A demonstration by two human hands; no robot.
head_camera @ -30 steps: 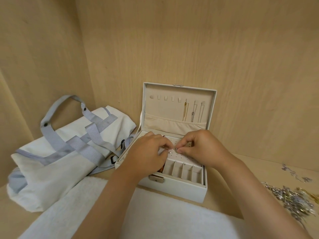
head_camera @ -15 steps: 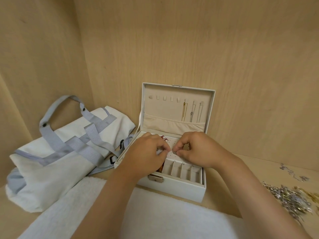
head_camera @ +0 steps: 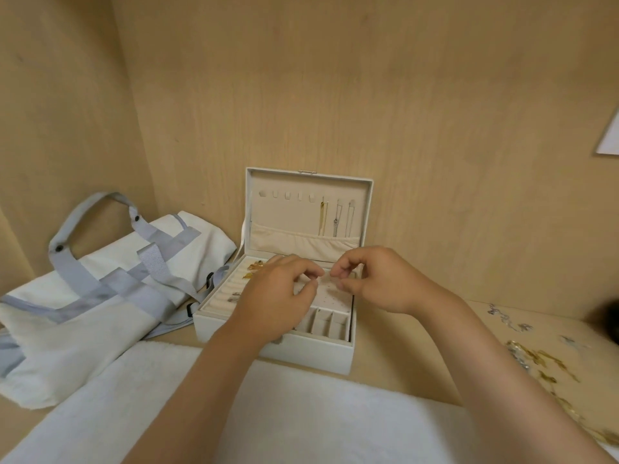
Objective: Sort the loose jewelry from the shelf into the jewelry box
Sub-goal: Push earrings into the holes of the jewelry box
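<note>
Head view: one camera, looking down into a wooden shelf (head_camera: 418, 356).
Jewelry box (head_camera: 311, 354): open at centre, lid (head_camera: 284, 212) upright, three chains (head_camera: 336, 219) hanging inside it.
Left hand (head_camera: 278, 296): over the box's dotted earring panel (head_camera: 335, 296), thumb and forefinger nearly closed; whether they hold anything is too small to tell.
Right hand (head_camera: 378, 283): just beside it, fingertips pinched together; contents cannot be told.
Loose jewelry (head_camera: 542, 360): scattered on the shelf, well right of the box.
Tote bag (head_camera: 100, 296): lying left of the box.
White towel (head_camera: 301, 413): in front, under the forearms.

Probably a home wardrobe shelf (head_camera: 395, 370): wood panels (head_camera: 402, 95), tote bag (head_camera: 100, 313), white towel (head_camera: 301, 413), jewelry box (head_camera: 301, 354).
</note>
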